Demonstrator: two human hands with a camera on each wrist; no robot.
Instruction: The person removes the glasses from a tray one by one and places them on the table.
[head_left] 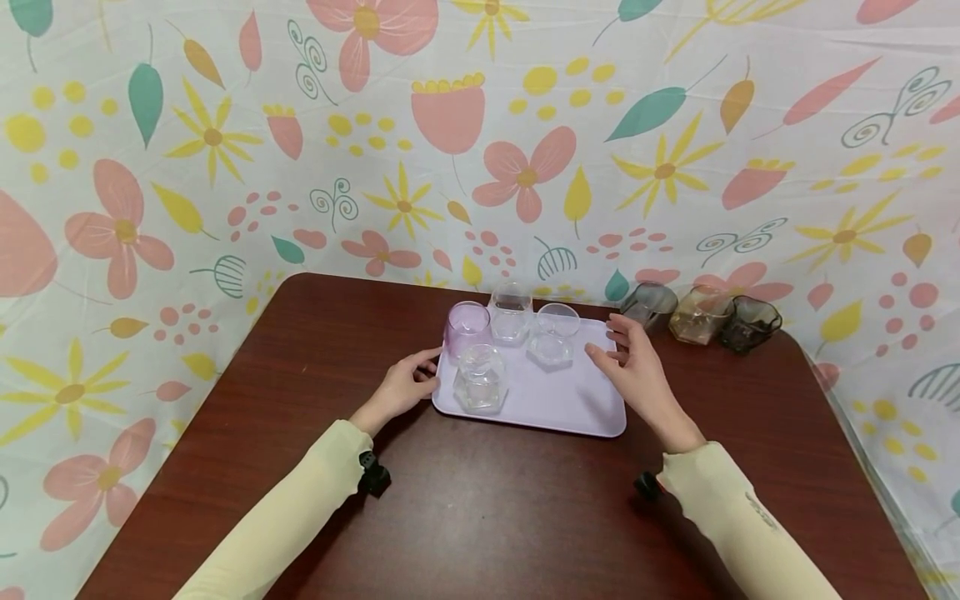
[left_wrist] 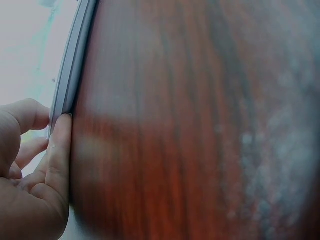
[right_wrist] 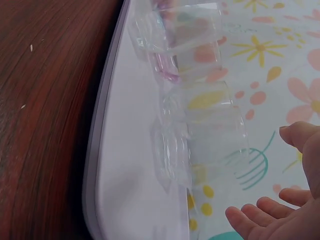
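Note:
A pale lilac tray [head_left: 558,404] lies on the table with several glasses on it. A purple-tinted glass [head_left: 468,327] stands at its back left, a clear glass [head_left: 481,383] at the front left, another clear glass [head_left: 512,313] at the back, and a third clear glass [head_left: 553,337] near the middle. My left hand [head_left: 401,385] pinches the tray's left edge; in the left wrist view the thumb and a finger [left_wrist: 61,135] meet the rim. Over the right edge hovers my right hand [head_left: 639,371], fingers spread and holding nothing, apart from the glasses in the right wrist view.
Behind my right hand, at the table's back right, stand a grey glass [head_left: 649,305], an amber glass [head_left: 701,315] and a dark glass [head_left: 750,323] in a row. A floral-print cloth [head_left: 525,108] hangs behind the brown table [head_left: 450,517].

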